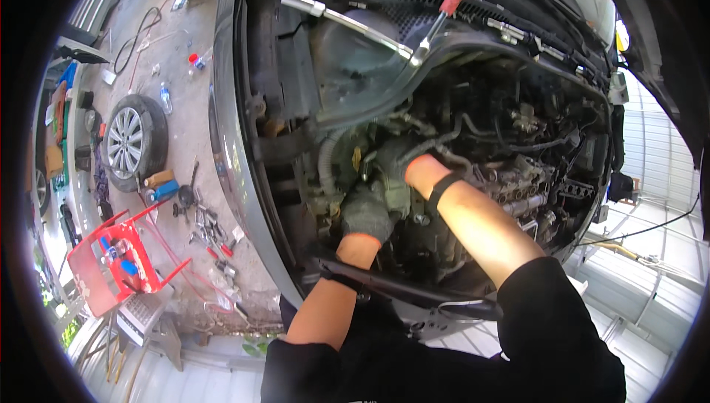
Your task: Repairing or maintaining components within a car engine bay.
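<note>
Both hands wear dark grey gloves with orange cuffs and reach into the car's engine bay. My left hand is curled low between the parts, its fingers bent around something I cannot make out. A small shiny metal piece shows just beyond it, beside a yellow tab. To the left runs a ribbed hose. My right hand is bent downward close to the left one, next to a curved hose; its fingers are lost among dark parts.
A long metal bar and a red-handled ratchet lie on the cowl. The front fender borders the bay. On the floor at left are a wheel, a red stool and scattered hand tools.
</note>
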{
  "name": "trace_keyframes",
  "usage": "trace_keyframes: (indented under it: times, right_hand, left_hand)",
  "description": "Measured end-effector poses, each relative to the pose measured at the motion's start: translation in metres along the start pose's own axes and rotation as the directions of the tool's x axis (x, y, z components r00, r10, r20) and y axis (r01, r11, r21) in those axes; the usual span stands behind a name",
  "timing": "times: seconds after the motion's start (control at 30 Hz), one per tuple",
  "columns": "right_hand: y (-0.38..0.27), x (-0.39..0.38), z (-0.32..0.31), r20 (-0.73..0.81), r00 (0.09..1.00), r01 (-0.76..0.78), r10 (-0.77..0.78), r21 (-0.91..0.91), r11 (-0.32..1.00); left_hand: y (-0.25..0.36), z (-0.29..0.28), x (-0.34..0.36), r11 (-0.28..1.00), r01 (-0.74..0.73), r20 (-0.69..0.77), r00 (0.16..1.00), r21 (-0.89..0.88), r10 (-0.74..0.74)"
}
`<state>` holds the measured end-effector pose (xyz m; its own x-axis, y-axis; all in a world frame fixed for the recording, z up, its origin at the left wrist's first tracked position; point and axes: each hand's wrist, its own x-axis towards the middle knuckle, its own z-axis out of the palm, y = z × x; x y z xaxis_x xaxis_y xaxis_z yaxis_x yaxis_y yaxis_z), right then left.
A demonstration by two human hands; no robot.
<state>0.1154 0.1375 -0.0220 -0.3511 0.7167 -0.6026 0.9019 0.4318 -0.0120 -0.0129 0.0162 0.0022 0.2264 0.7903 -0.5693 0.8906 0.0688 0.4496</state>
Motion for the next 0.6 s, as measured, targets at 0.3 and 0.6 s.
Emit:
trace_keyframes:
  times: [0.3, 0.6]
  right_hand:
    - [0.010, -0.017, 0.036, -0.156, 0.938, -0.283, 0.308, 0.163, 0.945]
    - [0.020, -0.094, -0.201, -0.632, 0.745, 0.165, -0.211, -0.132, 0.977]
  left_hand:
    - [0.013, -0.009, 0.003, 0.998, -0.010, 0.050, 0.999, 0.058, 0.007]
    - [-0.001, -0.019, -0.003, 0.995, 0.064, 0.129, 0.989, 0.076, -0.073]
